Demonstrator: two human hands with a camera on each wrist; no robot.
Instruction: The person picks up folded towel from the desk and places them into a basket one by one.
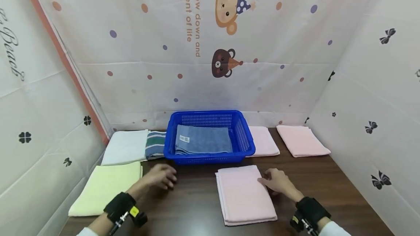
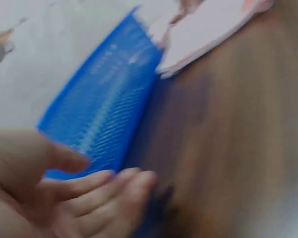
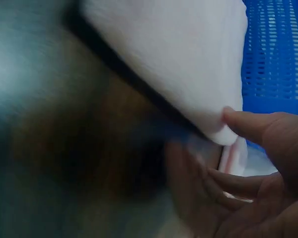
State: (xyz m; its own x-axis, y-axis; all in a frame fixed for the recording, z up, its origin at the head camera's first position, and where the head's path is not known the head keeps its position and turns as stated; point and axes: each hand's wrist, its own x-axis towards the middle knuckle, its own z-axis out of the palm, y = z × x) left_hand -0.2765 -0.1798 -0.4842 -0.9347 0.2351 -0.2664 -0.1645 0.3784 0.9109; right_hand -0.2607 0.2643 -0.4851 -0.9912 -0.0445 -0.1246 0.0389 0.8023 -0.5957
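A folded pink towel (image 1: 246, 196) lies on the table in front of a blue basket (image 1: 210, 159). At its right edge is my right hand (image 1: 279, 182). In the right wrist view, the thumb (image 3: 238, 121) touches the towel's corner while the other fingers sit lower, spread away from the cloth. My left hand (image 1: 160, 176) hovers between the yellow towel (image 1: 111, 185) and the basket, holding nothing, fingers loosely bent. The left wrist view is blurred and shows that hand in front of the basket's side. Inside the basket lies a folded blue-grey towel (image 1: 203, 139) with a white label.
Behind the yellow towel are a white towel (image 1: 126, 146) and a striped green and blue towel (image 1: 155, 144), partly behind the basket. Two more pink towels, one beside the basket (image 1: 262, 142) and one farther right (image 1: 302, 141), line the back. Printed curtains (image 1: 147, 94) enclose the table.
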